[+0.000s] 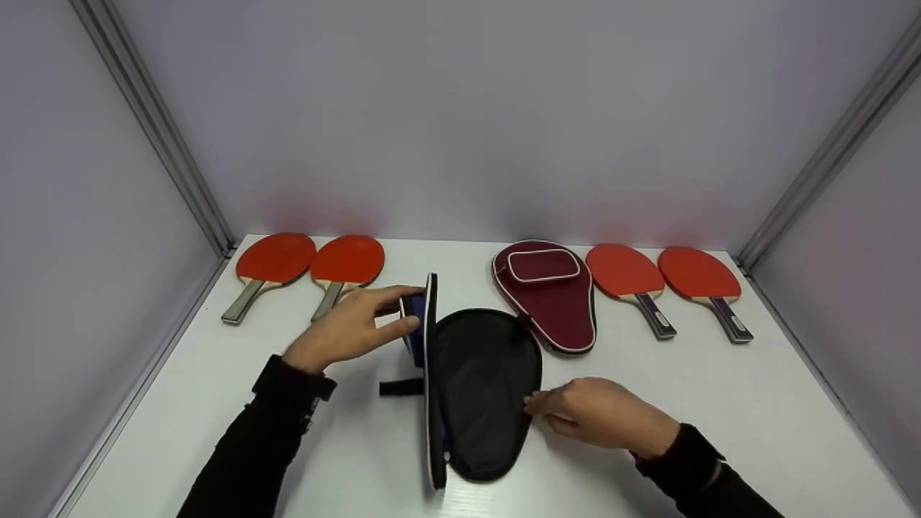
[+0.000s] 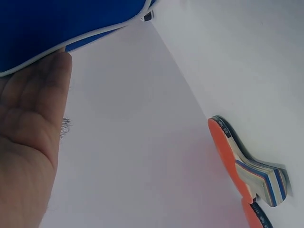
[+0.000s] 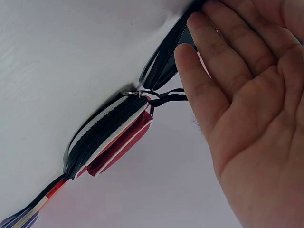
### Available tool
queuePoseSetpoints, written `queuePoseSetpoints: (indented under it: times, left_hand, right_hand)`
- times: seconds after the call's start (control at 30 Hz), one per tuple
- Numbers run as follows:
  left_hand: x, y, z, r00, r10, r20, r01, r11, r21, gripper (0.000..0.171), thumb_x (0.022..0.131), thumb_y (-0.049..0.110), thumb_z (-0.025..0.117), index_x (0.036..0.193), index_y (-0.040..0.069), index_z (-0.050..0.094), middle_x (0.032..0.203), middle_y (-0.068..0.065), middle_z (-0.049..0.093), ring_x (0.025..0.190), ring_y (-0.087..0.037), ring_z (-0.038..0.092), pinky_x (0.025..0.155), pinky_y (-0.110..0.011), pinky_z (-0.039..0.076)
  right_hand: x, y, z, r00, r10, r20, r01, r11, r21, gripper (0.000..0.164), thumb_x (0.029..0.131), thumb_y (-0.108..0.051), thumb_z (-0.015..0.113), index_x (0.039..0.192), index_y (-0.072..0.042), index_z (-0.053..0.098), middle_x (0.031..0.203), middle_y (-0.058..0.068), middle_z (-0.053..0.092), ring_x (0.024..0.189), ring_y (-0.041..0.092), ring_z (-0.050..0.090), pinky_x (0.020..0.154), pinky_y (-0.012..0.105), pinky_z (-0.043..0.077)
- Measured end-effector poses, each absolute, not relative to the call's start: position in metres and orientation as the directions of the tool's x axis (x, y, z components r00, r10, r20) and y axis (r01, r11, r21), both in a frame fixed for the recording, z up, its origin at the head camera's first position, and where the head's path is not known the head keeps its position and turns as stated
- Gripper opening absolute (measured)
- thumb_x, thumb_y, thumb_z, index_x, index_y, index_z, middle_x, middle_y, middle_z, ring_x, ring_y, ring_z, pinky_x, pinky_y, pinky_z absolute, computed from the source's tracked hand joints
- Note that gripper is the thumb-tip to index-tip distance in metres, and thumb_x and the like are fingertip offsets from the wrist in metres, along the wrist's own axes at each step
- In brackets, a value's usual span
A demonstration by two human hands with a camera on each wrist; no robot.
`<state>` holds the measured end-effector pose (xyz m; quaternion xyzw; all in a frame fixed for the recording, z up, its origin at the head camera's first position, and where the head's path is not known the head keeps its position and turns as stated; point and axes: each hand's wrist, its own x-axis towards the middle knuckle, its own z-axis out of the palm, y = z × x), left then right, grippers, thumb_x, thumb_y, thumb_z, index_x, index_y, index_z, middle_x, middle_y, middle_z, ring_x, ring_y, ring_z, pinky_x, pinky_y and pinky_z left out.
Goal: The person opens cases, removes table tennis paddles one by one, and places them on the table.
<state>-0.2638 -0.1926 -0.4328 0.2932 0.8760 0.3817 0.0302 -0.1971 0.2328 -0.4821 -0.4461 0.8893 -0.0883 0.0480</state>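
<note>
A blue table tennis racket case (image 1: pixel 432 424) lies unzipped near the middle of the table. Its cover stands upright, and the black lined half (image 1: pixel 489 388) rests flat. My left hand (image 1: pixel 352 324) touches the blue outer side of the cover with thumb and fingers apart. In the left wrist view the fingers are straight and their tips pass behind the blue fabric (image 2: pixel 71 23). My right hand (image 1: pixel 597 414) pinches the right rim of the black half. The right wrist view shows its fingers against the dark edge (image 3: pixel 166 61), with some tips hidden.
A dark red racket case (image 1: pixel 550 302), closed, lies behind the blue one. Two red rackets with pale handles (image 1: pixel 277 259) are at the back left. Two red rackets with dark handles (image 1: pixel 626 272) lie at the back right. Grey walls (image 1: pixel 460 122) enclose the table.
</note>
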Motion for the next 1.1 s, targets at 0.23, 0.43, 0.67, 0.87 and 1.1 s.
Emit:
queuePoseSetpoints:
  times: [0.23, 0.43, 0.67, 0.87, 1.1]
  left_hand:
    - [-0.261, -0.179, -0.436, -0.840, 0.522, 0.148, 0.488, 0.608, 0.627, 0.083, 0.100, 0.059, 0.089, 0.169, 0.022, 0.061, 0.171, -0.004, 0.068, 0.155, -0.037, 0.070, 0.133, -0.061, 0.055]
    - [-0.261, -0.164, -0.446, -0.836, 0.520, 0.176, 0.518, 0.640, 0.567, 0.095, 0.091, 0.045, 0.098, 0.172, 0.022, 0.052, 0.167, -0.005, 0.067, 0.153, -0.032, 0.069, 0.133, -0.059, 0.055]
    - [-0.262, -0.152, -0.463, -0.825, 0.540, 0.168, 0.532, 0.640, 0.554, 0.103, 0.089, 0.027, 0.096, 0.175, 0.017, 0.040, 0.160, -0.014, 0.066, 0.143, -0.030, 0.067, 0.127, -0.056, 0.059]
    - [-0.260, -0.144, -0.470, -0.823, 0.546, 0.158, 0.545, 0.678, 0.493, 0.102, 0.092, 0.025, 0.092, 0.179, 0.013, 0.038, 0.166, -0.016, 0.062, 0.149, -0.033, 0.063, 0.132, -0.057, 0.055]
    - [-0.256, -0.138, -0.470, -0.799, 0.569, 0.195, 0.598, 0.716, 0.360, 0.102, 0.098, 0.025, 0.088, 0.185, 0.016, 0.036, 0.160, -0.014, 0.069, 0.143, -0.034, 0.069, 0.125, -0.057, 0.060]
  right_hand:
    - [-0.197, 0.233, -0.481, -0.601, -0.799, -0.011, -0.780, 0.589, -0.210, 0.028, 0.110, -0.008, 0.078, 0.134, -0.016, 0.090, 0.136, -0.001, 0.089, 0.124, 0.016, 0.087, 0.095, 0.040, 0.074]
    - [-0.197, 0.233, -0.481, -0.603, -0.798, -0.007, -0.779, 0.590, -0.213, 0.028, 0.110, -0.007, 0.077, 0.133, -0.016, 0.090, 0.136, 0.000, 0.089, 0.124, 0.017, 0.088, 0.095, 0.040, 0.074]
    - [-0.197, 0.233, -0.481, -0.597, -0.802, -0.003, -0.783, 0.584, -0.214, 0.028, 0.111, -0.008, 0.076, 0.134, -0.017, 0.090, 0.137, -0.001, 0.089, 0.125, 0.016, 0.087, 0.096, 0.039, 0.074]
    - [-0.196, 0.234, -0.482, -0.569, -0.822, 0.039, -0.811, 0.552, -0.195, 0.029, 0.109, -0.006, 0.077, 0.133, -0.015, 0.091, 0.135, -0.001, 0.090, 0.124, 0.015, 0.087, 0.093, 0.038, 0.074]
    - [-0.198, 0.234, -0.483, -0.540, -0.840, 0.044, -0.833, 0.527, -0.166, 0.031, 0.109, -0.006, 0.076, 0.136, -0.016, 0.089, 0.138, -0.002, 0.089, 0.128, 0.014, 0.086, 0.097, 0.038, 0.074]
